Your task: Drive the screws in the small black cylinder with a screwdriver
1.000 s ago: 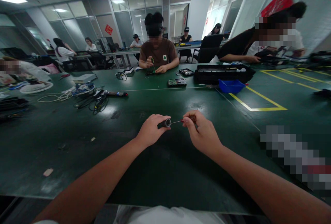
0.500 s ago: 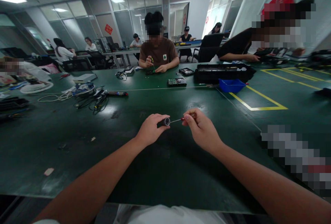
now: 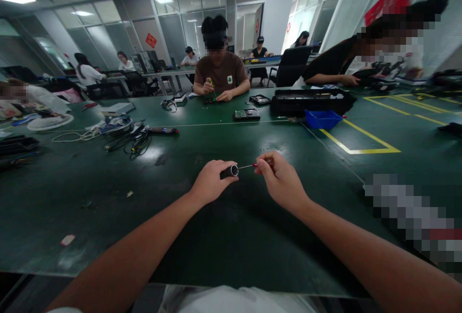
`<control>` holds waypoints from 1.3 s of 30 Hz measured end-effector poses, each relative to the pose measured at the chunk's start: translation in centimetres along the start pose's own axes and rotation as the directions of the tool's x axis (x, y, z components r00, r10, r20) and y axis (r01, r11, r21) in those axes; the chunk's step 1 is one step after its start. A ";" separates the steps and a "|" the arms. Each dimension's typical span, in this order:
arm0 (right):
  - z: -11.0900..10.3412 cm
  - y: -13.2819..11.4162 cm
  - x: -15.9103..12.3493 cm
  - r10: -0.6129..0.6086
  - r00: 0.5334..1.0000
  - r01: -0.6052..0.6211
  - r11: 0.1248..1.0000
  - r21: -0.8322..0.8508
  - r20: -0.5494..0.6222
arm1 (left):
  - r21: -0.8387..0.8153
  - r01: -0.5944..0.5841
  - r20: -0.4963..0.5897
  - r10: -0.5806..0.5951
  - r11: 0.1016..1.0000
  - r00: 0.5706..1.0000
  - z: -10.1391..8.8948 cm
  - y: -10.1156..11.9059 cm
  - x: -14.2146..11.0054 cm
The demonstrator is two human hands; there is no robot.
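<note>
it's a bright office workshop under ceiling lights — glass partitions at the back and people at desks all round. from the head view, a broad green table fills the foreground, and i'll read the clock from the two working hands.

the left hand has thumb and fingers closed around a short dark cylinder, its round open end facing back toward the wearer. the right hand, over at three o'clock from it, pinches the reddish handle of a slim screwdriver. its metal shaft points to nine o'clock and ends at the cylinder's rim; whether the tip actually touches, i can't tell. both hands are above the near half of the table, right in the middle.

straight up at twelve lies an opened device with a green board, and just left of twelve sits a co-worker in a brown shirt, tool in hand, bent to small work. at two o'clock there's a blue tray, just in front of a long black casing. between nine and ten, a tangle of dark cables lies near a grey flat box. yellow tape marks the tabletop toward three, and a pale scrap lies out between eight and nine.
</note>
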State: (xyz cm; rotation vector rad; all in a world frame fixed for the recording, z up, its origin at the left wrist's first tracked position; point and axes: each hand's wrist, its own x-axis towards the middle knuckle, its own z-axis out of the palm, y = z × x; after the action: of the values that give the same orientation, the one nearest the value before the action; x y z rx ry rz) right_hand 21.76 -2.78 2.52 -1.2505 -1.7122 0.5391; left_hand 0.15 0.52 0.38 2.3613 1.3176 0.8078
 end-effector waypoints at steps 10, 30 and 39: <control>-1.1 -1.2 -0.4 -0.110 0.992 0.103 0.989 -0.102 -0.057 | -0.029 0.022 0.020 -0.021 0.999 1.000 -0.2 0.2 -0.1; -1.2 -1.3 -0.1 -0.140 0.990 0.135 0.960 -0.244 0.000 | -0.026 0.039 0.039 -0.038 0.999 0.999 -0.1 -0.3 0.0; -1.2 -1.1 -0.1 -0.131 0.991 0.126 0.956 -0.265 -0.001 | -0.051 0.067 0.036 -0.065 0.996 0.997 0.1 -0.4 0.0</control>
State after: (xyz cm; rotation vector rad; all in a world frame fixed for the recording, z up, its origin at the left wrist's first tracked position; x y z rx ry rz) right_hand 22.20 -3.48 3.91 -1.3123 -1.8801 0.2250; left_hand -0.04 0.70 0.05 2.2688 1.3372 0.7689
